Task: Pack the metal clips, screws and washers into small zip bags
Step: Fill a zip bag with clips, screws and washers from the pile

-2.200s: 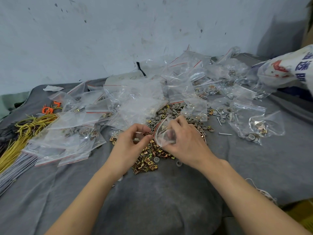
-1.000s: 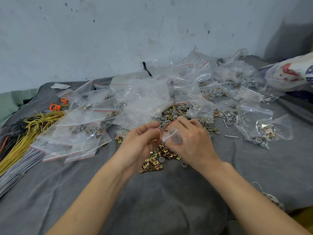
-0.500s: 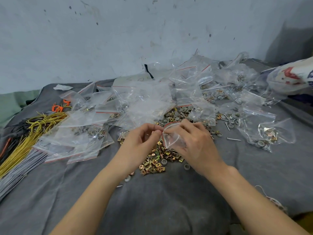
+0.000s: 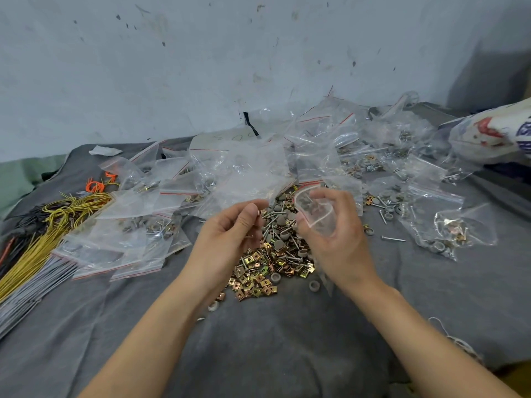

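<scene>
Cloth: one grey cloth (image 4: 258, 354), under everything.
Loose washers: three loose washers (image 4: 213, 306), nearer than the fingers.
Clips: one clip pile (image 4: 258, 275), just below both sets of fingers.
Left hand (image 4: 227, 237): fingers curled, thumb and fingertip pinching one held clip (image 4: 258, 213).
Right hand (image 4: 339, 234): fingers curled round one zip bag (image 4: 316, 215), mouth open, apart from the left fingers.
Screws: one screw heap (image 4: 280, 225) with grey washers, between the fingers.
Beyond: filled bags (image 4: 126, 242), too many to count; yellow wires (image 4: 43, 239) far left.
</scene>
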The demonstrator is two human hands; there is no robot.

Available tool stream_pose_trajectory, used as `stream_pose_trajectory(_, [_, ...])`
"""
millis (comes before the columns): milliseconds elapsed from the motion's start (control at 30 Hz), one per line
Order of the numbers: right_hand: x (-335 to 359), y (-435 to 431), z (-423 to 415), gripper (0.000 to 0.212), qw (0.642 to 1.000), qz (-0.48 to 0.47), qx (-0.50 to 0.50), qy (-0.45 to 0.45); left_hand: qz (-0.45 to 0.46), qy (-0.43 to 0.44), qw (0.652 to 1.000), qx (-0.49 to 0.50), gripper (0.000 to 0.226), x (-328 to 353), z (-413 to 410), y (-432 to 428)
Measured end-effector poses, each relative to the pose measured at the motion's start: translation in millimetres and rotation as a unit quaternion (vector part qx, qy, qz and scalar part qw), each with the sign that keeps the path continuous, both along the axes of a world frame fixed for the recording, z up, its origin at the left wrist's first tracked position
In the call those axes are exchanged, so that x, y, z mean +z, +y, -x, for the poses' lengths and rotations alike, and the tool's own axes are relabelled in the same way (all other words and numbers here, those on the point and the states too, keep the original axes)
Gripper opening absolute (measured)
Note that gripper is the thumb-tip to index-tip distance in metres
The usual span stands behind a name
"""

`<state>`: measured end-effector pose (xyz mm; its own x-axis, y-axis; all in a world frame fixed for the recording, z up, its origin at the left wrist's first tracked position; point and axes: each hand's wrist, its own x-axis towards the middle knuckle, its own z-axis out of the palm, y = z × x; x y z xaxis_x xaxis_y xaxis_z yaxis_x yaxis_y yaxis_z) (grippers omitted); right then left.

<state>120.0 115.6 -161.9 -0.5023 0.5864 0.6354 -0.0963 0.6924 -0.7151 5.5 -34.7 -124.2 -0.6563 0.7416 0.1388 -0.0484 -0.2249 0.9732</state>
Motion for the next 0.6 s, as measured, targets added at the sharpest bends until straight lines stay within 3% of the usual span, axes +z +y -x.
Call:
stream_pose_trajectory(67, [1.8, -0.4, 1.4, 0.038, 0.999, 0.032, -0.004, -0.002, -0.019, -0.025, 0.999, -0.036, 0.027, -0.4, -2.9, 1.0])
stream_pose_trajectory(167, [6.2, -0.4, 2.5, 0.027, 0.999, 0.046, -0.006, -0.019, 0.005, 0.034, 0.998, -0.044, 0.028, -0.2, -5.1, -1.5])
stream_pose_trajectory(333, [13.1, -0.3, -1.8, 0.018, 0.995, -0.079, -0.035, 0.051, 0.033, 0.156, 0.987, -0.008, 0.026, 7.1, -8.9, -5.1])
stream_pose_trajectory(400, [10.6, 0.2, -2.9, 0.025, 0.994, -0.103, -0.022, 0.038, 0.039, 0.171, 0.984, 0.019, 0.023, 8.3, -10.9, -4.8])
stream_pose_trajectory(500, [10.3, 0.1, -2.2, 0.055, 0.993, -0.117, 0.008, 0.001, 0.073, 0.230, 0.968, 0.069, 0.021, 6.5, -12.9, -4.5])
stream_pose_trajectory(600, [12.5, -0.7, -1.0, 0.047, 0.988, -0.148, 0.001, -0.040, 0.091, 0.266, 0.956, 0.089, 0.020, 6.1, -13.7, -4.7])
